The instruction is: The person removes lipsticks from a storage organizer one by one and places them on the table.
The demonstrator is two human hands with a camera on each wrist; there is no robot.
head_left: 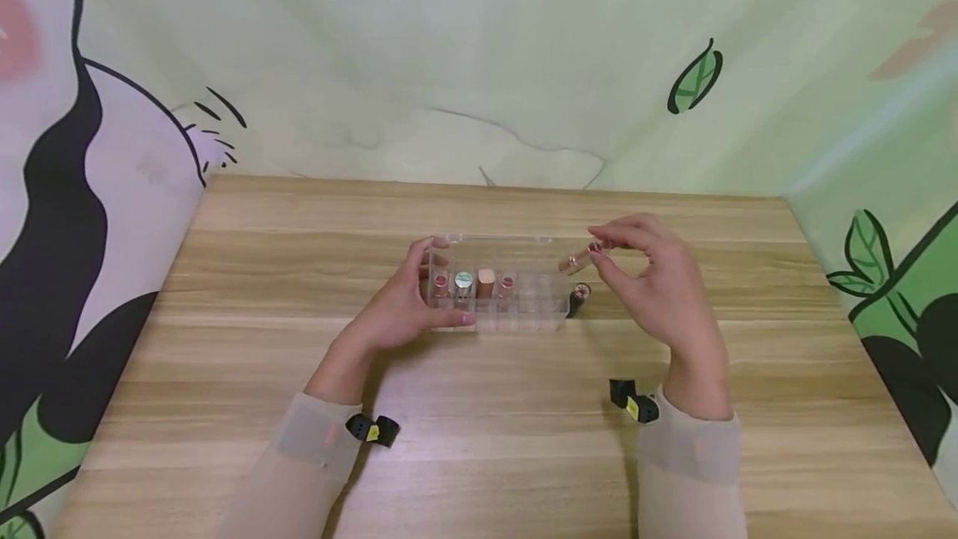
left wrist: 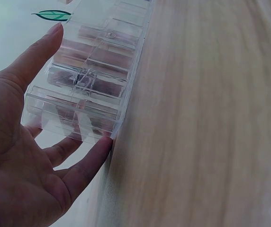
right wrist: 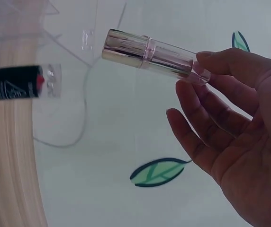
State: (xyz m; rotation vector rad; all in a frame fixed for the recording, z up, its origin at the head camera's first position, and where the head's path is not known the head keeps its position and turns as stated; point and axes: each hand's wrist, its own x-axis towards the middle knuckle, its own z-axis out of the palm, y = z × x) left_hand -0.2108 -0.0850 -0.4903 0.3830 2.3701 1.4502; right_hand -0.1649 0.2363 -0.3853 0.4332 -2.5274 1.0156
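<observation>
Step in hand is judged to be the slotting of a lipstick (head_left: pixel 576 263) into the clear box (head_left: pixel 535 323). Lipstick is held aloft at the box's right end, tilted, gold base toward the box; whether it is over the rim or just outside can't be told. Its clear end is pinched by the right hand (head_left: pixel 659 277) between thumb and fingertips. Box is steadied on the counter (head_left: pixel 479 406) by the left hand (head_left: pixel 397 302), its left end gripped, thumb along the front. Four tubes (head_left: pixel 486 284) are seated toward the left; slots (head_left: pixel 535 294) toward the right look bare. A dark tube (head_left: pixel 579 300) is stood just beside the right end. Next move, as judged: lipstick to be turned upright, lined up with a bare slot, lowered, then released; dark tube not to be knocked.
</observation>
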